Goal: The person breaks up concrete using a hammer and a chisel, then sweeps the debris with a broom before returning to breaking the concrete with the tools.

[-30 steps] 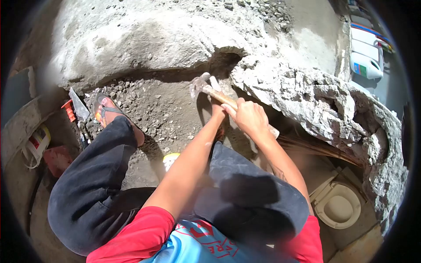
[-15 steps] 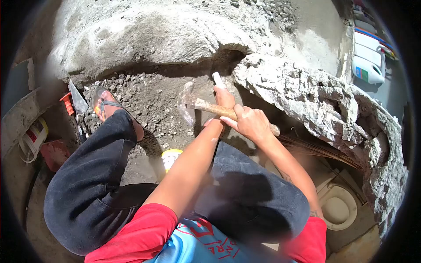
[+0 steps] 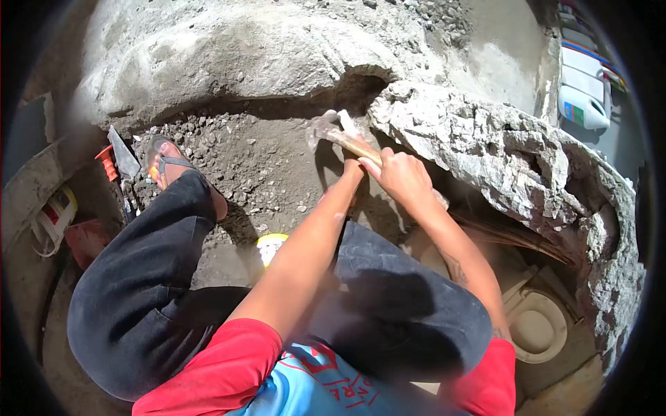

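Observation:
My right hand (image 3: 404,177) is closed around the wooden handle of a claw hammer (image 3: 355,144), whose dusty head lies to the left, close to the chisel. Partly hidden behind the hammer and right hand, my left hand (image 3: 352,168) is closed on a chisel (image 3: 348,123). Only the chisel's pale upper end shows, and its lower part is hidden. Both hands are just in front of the broken edge of a rough concrete mass (image 3: 444,132), over loose dirt and rubble (image 3: 229,149).
A trowel (image 3: 125,154) and an orange-handled tool (image 3: 106,163) lie by my sandalled foot (image 3: 170,166). A yellow-rimmed container (image 3: 270,247) sits beneath my left arm. Thin rods (image 3: 517,239) and a round pale container (image 3: 535,326) are at right. White jugs (image 3: 583,104) stand beyond the concrete.
The hammer head has moved up and to the right, towards the chisel's top. My right hand has shifted slightly up, while the left hand stays around the chisel.

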`<state>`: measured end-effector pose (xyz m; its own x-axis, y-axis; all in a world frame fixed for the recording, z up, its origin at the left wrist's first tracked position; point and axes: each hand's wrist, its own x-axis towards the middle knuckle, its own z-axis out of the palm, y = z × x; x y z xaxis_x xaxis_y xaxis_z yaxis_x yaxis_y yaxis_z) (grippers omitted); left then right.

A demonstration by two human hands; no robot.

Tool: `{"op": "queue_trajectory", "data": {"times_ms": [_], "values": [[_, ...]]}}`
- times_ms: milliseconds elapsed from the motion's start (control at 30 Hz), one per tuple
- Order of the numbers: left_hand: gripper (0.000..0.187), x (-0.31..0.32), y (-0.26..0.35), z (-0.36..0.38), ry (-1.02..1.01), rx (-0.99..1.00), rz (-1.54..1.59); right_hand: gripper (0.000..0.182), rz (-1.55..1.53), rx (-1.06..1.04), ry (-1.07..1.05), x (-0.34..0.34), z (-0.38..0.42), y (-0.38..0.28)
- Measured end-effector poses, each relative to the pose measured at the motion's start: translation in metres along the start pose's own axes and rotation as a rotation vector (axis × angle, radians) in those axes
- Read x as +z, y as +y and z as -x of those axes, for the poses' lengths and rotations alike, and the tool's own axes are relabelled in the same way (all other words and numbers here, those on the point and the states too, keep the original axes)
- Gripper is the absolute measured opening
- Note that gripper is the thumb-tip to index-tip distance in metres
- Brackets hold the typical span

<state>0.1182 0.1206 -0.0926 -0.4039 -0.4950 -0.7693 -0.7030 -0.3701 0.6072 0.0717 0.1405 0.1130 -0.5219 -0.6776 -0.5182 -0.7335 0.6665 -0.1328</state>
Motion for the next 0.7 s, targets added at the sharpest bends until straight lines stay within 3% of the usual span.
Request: {"op": "queue_trajectory", "data": {"times_ms": [33,67,200,233,333,467,533,600,667,700], "values": [[0.025,0.007,-0.011,-0.009,-0.022,0.005,-0.027,0.055,0.002,-0.024,-0.024,-0.008,0.001,-0.007],[0.024,0.019,-0.017,-0.003,0.212,0.062,0.167,0.055,0.006,-0.051,-0.050,-0.011,0.002,-0.010],[0.023,-0.003,0.007,0.014,0.241,0.080,0.091,0.054,0.011,-0.231,0.030,0.002,0.004,0.005],[0.024,-0.009,0.010,0.016,0.098,-0.053,0.355,0.053,0.039,-0.130,0.008,0.005,0.000,0.008],[0.027,0.000,0.001,0.002,0.036,-0.009,0.012,0.053,0.083,-0.114,0.026,-0.004,-0.004,-0.002],[0.028,0.003,0.000,0.010,0.167,-0.039,0.042,0.055,0.071,-0.219,0.014,-0.003,0.009,0.000],[0.028,0.005,-0.009,0.003,0.042,-0.053,0.357,0.055,0.060,-0.028,0.017,0.010,-0.001,0.009],[0.027,0.004,-0.008,0.004,-0.047,-0.102,0.654,0.055,0.027,-0.028,-0.047,-0.001,-0.004,0.001],[0.024,0.007,-0.001,0.000,0.176,-0.002,0.065,0.055,0.082,-0.083,-0.045,-0.010,0.006,-0.012],[0.024,-0.001,0.008,0.011,0.142,-0.068,0.092,0.055,0.079,-0.149,-0.017,-0.007,0.011,-0.010]]}}
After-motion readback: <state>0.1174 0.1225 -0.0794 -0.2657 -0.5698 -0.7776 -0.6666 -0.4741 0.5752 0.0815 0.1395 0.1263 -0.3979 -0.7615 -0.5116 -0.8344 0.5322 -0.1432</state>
